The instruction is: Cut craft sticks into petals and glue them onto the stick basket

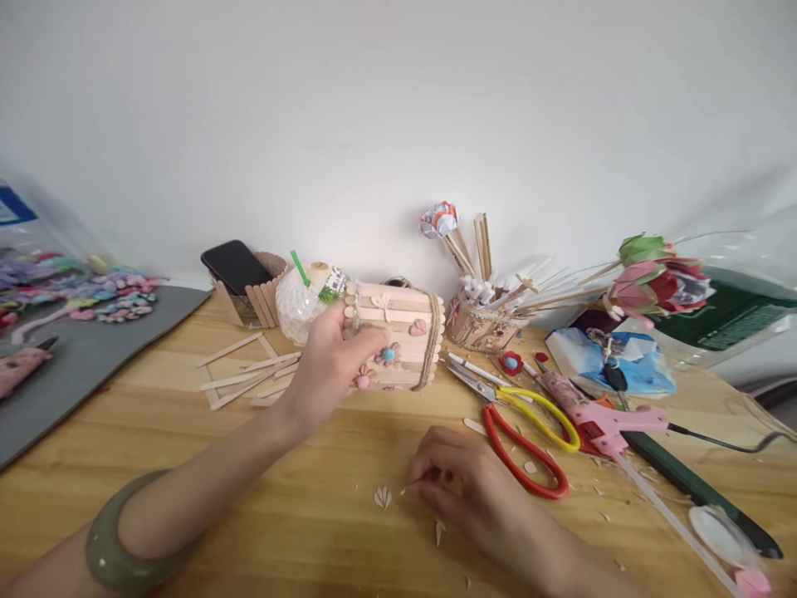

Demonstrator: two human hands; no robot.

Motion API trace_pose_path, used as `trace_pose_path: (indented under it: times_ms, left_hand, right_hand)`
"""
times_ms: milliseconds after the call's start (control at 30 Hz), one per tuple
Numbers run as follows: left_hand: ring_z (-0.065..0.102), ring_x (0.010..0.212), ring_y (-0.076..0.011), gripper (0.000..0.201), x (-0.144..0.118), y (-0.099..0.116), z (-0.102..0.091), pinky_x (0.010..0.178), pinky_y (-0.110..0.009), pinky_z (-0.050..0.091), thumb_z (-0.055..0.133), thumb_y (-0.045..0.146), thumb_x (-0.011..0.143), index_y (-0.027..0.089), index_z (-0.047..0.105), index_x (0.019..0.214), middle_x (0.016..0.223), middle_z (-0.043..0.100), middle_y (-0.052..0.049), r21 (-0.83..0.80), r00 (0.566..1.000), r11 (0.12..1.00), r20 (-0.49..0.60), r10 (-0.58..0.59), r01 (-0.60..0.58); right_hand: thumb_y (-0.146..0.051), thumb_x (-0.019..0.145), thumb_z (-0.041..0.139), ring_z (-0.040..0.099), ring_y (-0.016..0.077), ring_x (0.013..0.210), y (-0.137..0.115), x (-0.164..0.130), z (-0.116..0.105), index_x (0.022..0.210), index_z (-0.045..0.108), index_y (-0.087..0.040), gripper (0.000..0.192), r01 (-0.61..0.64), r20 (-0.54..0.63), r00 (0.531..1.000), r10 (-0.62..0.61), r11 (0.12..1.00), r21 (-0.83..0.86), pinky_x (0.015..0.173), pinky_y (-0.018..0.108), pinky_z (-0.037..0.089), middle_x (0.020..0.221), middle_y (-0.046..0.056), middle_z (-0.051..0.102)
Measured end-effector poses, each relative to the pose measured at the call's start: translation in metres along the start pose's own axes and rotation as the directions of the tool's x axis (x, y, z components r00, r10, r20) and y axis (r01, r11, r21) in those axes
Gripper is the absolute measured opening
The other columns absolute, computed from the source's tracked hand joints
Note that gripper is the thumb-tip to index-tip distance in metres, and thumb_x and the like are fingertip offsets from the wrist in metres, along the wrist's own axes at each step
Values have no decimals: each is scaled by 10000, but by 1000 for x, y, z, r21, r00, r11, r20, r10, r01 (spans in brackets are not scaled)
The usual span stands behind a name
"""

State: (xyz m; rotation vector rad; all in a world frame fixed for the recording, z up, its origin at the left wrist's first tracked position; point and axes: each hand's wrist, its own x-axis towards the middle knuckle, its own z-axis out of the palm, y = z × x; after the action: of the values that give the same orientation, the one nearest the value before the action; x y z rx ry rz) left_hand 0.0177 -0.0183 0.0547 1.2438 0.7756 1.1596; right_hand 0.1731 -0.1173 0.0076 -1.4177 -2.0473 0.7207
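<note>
**On wooden tabletop: left hand grips stick box, right hand pinches at small bits**

On the light wooden table (187, 465), centre and toward the back, sits a small box of pale ice-lolly sticks (404, 336). Sticks run horizontally, rounded ends showing at the right edge. A band of brown twine wraps it vertically near the right side. Front face carries small decorations: a pink flower with blue centre, a pink heart-like piece, a pale bow shape near the top.

Left hand (330, 365) is on the box's left end, fingers curled around it, thumb on the front face: grasping the box. A grey-green bangle (124, 540) sits on that forearm.

Right hand (466, 482) rests low on the table in front of the box, fingers bunched and tips pinched together at the surface. Whether they hold anything, cannot tell. Just left of it lies a small pale shell-shaped cutout (382, 497); scattered wood chips nearby.

Right of the box: scissors with one yellow and one red handle (523, 423), then a pink hot-glue gun (603, 419) with cable. Left of the box: loose flat wooden sticks (249, 374) and a white round cup with green straw (302, 303), touching the box from behind.
</note>
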Motion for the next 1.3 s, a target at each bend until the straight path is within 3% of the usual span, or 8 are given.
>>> trace_pose_path:
  times_ms: [133, 267, 500, 633, 867, 1167, 1300]
  left_hand:
    - [483, 492, -96, 172, -9, -4, 5, 393, -168, 361, 609, 203, 688, 169, 563, 851, 610, 565, 39, 56, 999, 998, 24, -27, 26]
    - [429, 468, -90, 150, -20, -8, 11, 421, -190, 372, 593, 219, 692, 170, 550, 828, 580, 546, 47, 123, 999, 992, 34, -35, 31]
    - [403, 456, -101, 112, -31, -10, 23, 422, -197, 332, 570, 203, 646, 176, 547, 752, 478, 456, 67, 73, 996, 997, -90, 12, -6]
    - [427, 496, -102, 117, -32, -7, 25, 424, -194, 333, 576, 196, 623, 182, 541, 733, 577, 549, 37, 32, 993, 999, -112, 25, -22]
    - [361, 452, -87, 94, -31, -10, 22, 423, -188, 318, 572, 184, 621, 180, 529, 705, 484, 452, 63, -30, 995, 1000, -101, 4, -7]
    - [407, 464, -80, 164, -33, -9, 22, 397, -159, 340, 609, 161, 604, 173, 590, 766, 537, 522, 45, -85, 997, 995, -71, 44, -50]
    - [414, 468, -71, 129, -35, -8, 25, 393, -148, 333, 612, 154, 597, 179, 601, 723, 559, 531, 43, -126, 991, 989, -112, 67, -81]
  right_hand:
    - [-166, 817, 583, 563, 119, 602, -29, 6, -37, 673, 591, -202, 149, 69, -283, 958, -31, 990, 125, 551, 215, 456, 651, -28, 593]
    - [-170, 784, 581, 540, 141, 610, -48, 26, -55, 643, 580, -199, 144, 121, -576, 814, -68, 991, 54, 566, 251, 428, 630, -21, 589]
    - [-176, 797, 562, 495, 165, 626, -50, 44, -39, 618, 589, -188, 182, 126, -614, 778, -135, 990, -58, 607, 311, 370, 613, -6, 555]
    - [-177, 814, 557, 475, 170, 632, -51, 45, -36, 621, 597, -194, 198, 143, -620, 758, -202, 979, -144, 610, 323, 352, 614, -1, 548]
    - [-150, 814, 570, 477, 165, 630, -43, 47, -32, 739, 642, -193, 113, 222, -651, 688, -322, 947, -233, 582, 316, 356, 663, 9, 529]
    - [-118, 779, 578, 469, 166, 647, -48, 49, -27, 694, 578, -188, 110, 211, -699, 659, -277, 960, -181, 591, 323, 365, 687, -3, 484]
    - [-112, 780, 581, 475, 167, 687, -48, 49, -26, 716, 562, -191, 104, 238, -718, 654, -237, 966, -102, 593, 313, 389, 727, 0, 486]
